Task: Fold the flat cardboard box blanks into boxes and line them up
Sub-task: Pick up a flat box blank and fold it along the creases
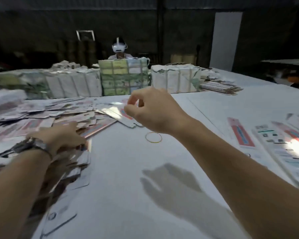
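The left hand (62,135), watch (31,144) on its wrist, lies with fingers spread flat on the heap of blanks (47,116) covering the bench's (121,195) left side. A rubber band (153,137) lies on bare bench between the arms. Folded boxes (273,145) lie side by side at right. Farther out, the right hand (152,111) hangs above one blank's edge — fingers curled, holding nothing. Beyond stand strapped bundles (124,76) — a person (119,49) behind them.

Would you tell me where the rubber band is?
The yellow rubber band lies flat on the white table, mid-frame, just below the right hand.
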Demonstrator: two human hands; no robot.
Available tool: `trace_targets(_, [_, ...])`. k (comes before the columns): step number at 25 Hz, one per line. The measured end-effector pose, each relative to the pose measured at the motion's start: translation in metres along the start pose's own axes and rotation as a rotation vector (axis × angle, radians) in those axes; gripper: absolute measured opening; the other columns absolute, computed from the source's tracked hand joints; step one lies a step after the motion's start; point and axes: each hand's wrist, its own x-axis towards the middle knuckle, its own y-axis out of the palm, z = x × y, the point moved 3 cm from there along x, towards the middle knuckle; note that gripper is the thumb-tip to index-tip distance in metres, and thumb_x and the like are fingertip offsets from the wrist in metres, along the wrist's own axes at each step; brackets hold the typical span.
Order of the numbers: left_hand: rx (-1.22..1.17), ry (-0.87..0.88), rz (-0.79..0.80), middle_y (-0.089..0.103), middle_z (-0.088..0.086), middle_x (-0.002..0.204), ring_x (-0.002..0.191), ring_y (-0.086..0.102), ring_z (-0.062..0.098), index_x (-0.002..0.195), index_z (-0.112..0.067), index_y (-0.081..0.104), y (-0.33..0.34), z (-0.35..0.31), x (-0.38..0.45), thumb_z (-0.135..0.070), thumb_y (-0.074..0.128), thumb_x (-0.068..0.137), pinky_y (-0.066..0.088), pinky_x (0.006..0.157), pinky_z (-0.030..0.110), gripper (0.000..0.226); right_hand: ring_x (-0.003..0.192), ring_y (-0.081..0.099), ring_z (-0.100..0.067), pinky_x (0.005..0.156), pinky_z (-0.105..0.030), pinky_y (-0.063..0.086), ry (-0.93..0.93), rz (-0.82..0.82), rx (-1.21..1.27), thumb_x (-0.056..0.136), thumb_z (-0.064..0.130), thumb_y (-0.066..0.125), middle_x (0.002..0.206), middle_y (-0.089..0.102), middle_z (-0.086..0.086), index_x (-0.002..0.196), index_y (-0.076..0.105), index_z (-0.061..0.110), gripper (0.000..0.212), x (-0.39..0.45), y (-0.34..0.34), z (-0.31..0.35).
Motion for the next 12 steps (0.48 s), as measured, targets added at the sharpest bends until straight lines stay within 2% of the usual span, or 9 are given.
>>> trace_targets(2, [0.116,-0.011,-0.098,0.063,0.012,0.128,0.115,0.06,0.033,0.115,-0.025,0.055,-0.009,-0.015,-0.008,-0.048,0.067,0.079,0.049,0.099,0.042,0.044,0.088,0.059,-0.022,0.075,-0.034,0.048,-0.023,-0.02,0.081,0.089,0.038,0.059,0.077,0.059,0.007,0.079,0.061,0.033,0.011,0.012,0.019,0.025])
trace_targets(5, [0.264,-0.018,-0.219,0.063,0.009,0.123,0.113,0.061,0.032,0.109,-0.026,0.059,-0.009,-0.018,-0.011,-0.035,0.065,0.087,0.05,0.095,0.042,0.025,0.091,0.058,-0.023,0.077,-0.035,0.047,-0.042,-0.028,0.1,0.089,0.037,0.058,0.084,0.064,0.003,0.084,0.064,0.032,0.009,0.018,0.043,0.038])
trace_targets(9, [0.257,0.007,-0.328,0.062,0.015,0.119,0.109,0.062,0.037,0.113,-0.015,0.061,-0.008,-0.033,-0.018,-0.018,0.06,0.091,0.048,0.08,0.038,0.023,0.089,0.059,-0.026,0.079,-0.038,0.051,-0.027,-0.02,0.125,0.087,0.033,0.059,0.082,0.065,0.0,0.077,0.058,0.034,0.01,0.017,0.054,0.031])
trace_targets(12, [0.224,0.017,-0.422,0.061,0.018,0.115,0.106,0.061,0.041,0.107,-0.012,0.061,-0.015,-0.035,-0.019,-0.012,0.06,0.09,0.049,0.08,0.04,0.017,0.088,0.06,-0.027,0.078,-0.038,0.051,-0.016,-0.015,0.13,0.086,0.032,0.059,0.082,0.065,-0.001,0.076,0.059,0.034,0.011,0.016,0.054,0.027])
